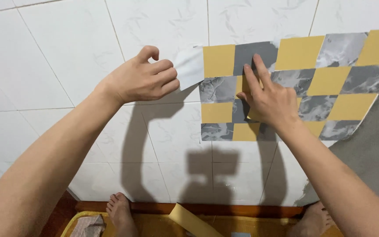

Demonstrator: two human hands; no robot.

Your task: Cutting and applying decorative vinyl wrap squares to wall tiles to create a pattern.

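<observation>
Head view: left hand (143, 79) pinches the white backing (190, 66) at the sheet's nine o'clock edge; right hand (268, 98), open and holding nothing, presses the checkered sticker sheet (312, 72) flat. Peeling is probably best done slowly, smoothing toward nine o'clock.

Wall (66, 66): white marbled tiles with thin grout lines, filling most of the view.
Sticker sheet (330, 79): yellow and grey-marble checkered squares, stuck flat on the wall from centre out to 2 o'clock.
White flap (190, 66): peeled corner at the sheet's 9 o'clock edge, lifting off the tiles.
Bare patch (373, 153): rough grey surface at 4 o'clock, beside the sheet's edge.
Floor (224, 208): reddish-brown strip at 6 o'clock.
Mat (154, 224): yellow, on the floor.
Strip (191, 221): pale yellow, lying on the mat.
Scrap (88, 226): crumpled grey, at 7 o'clock on the mat.
</observation>
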